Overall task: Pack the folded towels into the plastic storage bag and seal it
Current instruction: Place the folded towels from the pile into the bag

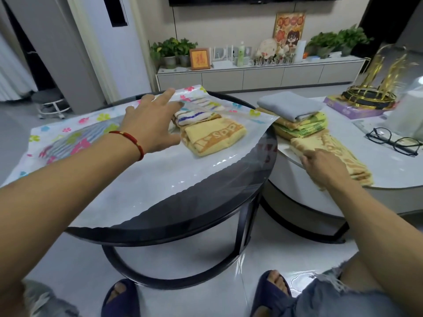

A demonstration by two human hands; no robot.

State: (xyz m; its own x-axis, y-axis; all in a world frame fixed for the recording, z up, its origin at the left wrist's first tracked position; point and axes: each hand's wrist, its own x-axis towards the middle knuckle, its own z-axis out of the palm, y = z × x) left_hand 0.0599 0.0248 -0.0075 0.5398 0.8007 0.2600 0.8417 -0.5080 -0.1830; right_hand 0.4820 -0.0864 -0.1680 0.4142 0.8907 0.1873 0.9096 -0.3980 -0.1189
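Your left hand (152, 124) hovers with fingers spread over the flowered plastic bag (96, 133) on the dark round table (206, 202); a yellow towel (212, 138) lies inside, lettering upside down, not fully readable; your right hand (320, 167) presses loosely open onto another yellow towel (338, 156) beside the folded stack (295, 117) on the white table (389, 165).

Right hand (320, 170) fingertips hidden under yellow towel (338, 154)

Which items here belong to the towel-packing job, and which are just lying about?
Job: plastic storage bag; yellow towel and striped towel at its mouth; towel stack; yellow towel under right hand.
Lying about: glasses; purple box; gold ornament.
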